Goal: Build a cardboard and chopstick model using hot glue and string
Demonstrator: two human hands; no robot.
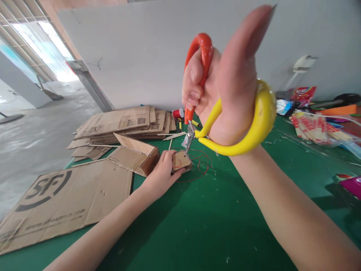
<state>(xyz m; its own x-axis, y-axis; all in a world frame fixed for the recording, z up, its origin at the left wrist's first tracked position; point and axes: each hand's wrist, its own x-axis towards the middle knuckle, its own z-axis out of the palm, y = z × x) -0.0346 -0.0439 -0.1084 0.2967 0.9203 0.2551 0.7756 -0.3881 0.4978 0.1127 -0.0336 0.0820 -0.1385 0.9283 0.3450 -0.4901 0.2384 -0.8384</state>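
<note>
My right hand [225,86] is raised close to the camera and closed around scissors [203,94] with one orange and one yellow handle. The blades point down and their tip touches a small cardboard piece [181,160]. My left hand [162,173] rests on the green table [214,226] and pinches that small cardboard piece, holding it in place. A thin red wire [200,165] loops on the table just right of the piece.
A large flattened printed carton [64,203] lies at the left, a folded cardboard box [135,154] behind my left hand, and a stack of flattened cartons [124,122] further back. A small red cup [177,113] stands by the wall. Packets and coloured sticks [313,126] crowd the right side.
</note>
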